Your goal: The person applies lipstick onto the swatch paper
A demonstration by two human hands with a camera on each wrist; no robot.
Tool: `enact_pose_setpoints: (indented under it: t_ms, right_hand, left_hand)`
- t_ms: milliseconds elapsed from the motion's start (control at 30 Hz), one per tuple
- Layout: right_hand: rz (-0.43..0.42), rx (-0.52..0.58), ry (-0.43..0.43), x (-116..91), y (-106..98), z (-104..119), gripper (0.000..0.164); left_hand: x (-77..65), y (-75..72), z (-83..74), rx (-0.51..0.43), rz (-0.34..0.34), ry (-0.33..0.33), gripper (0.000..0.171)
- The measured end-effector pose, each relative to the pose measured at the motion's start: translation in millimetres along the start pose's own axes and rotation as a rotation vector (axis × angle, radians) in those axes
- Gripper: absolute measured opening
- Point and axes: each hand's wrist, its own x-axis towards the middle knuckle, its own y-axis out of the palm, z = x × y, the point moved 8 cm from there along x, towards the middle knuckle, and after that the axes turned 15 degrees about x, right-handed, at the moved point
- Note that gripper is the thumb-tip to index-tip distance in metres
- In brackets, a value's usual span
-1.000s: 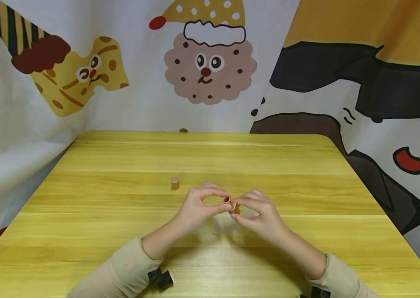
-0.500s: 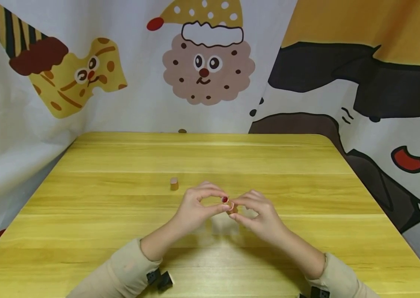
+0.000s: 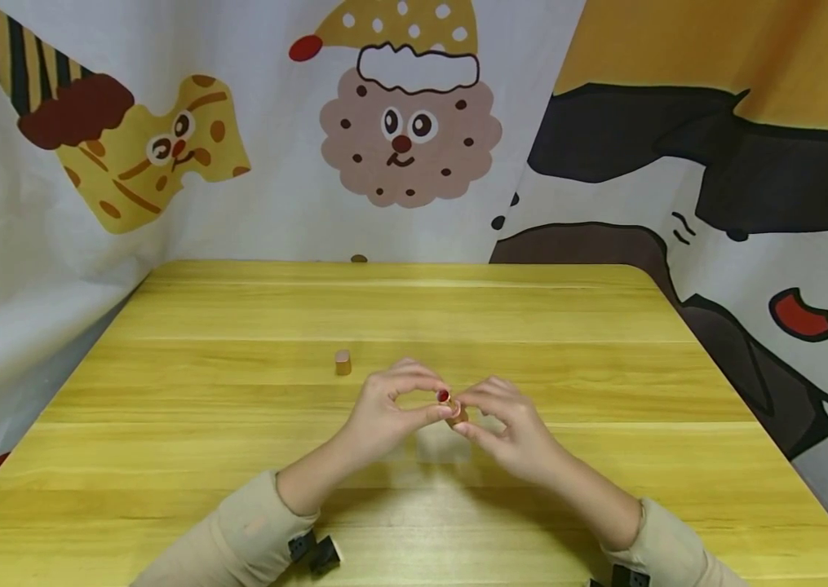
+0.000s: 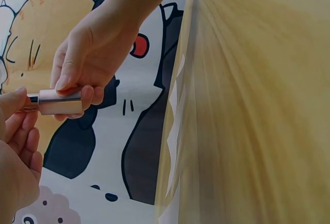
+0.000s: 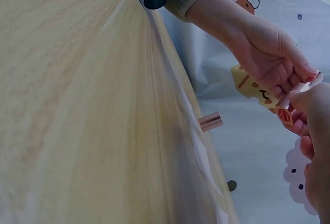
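Both hands hold a rose-gold lipstick above the table, its cap off. The left hand pinches the narrow upper part between thumb and fingertips; a dark red tip shows at the tube's mouth. On the wider base, the thumb and fingers of the right hand take their grip. A round red label on the underside of the lipstick faces the right wrist view. Farther back and to the left, the rose-gold cap stands upright on the table; that cap also appears in the right wrist view.
The wooden table stretches out under the hands, with a cartoon-printed cloth hanging behind its far edge. A black device sits at the left cuff. Light reflections lie on the tabletop below the hands.
Both hands keep their hold on the lipstick and shift only slightly. The red tip shows brighter in the tube's mouth than a second ago. The cap has stayed in place.
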Motion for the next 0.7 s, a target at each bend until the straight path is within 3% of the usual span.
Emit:
enact_pose_setpoints:
  t_ms: [367,700]
  right_hand:
    - [0.067,-0.006,0.019,-1.2,6.3,-1.9,0.035]
    - [0.105,0.053,0.006,-2.0,10.2,-3.3,0.031]
  left_hand:
    - [-0.3,-1.4,-0.9,-0.015,-0.002,0.021,0.018]
    - [0.1,-2.9,-2.7,-0.023,-0.001,0.042,0.017]
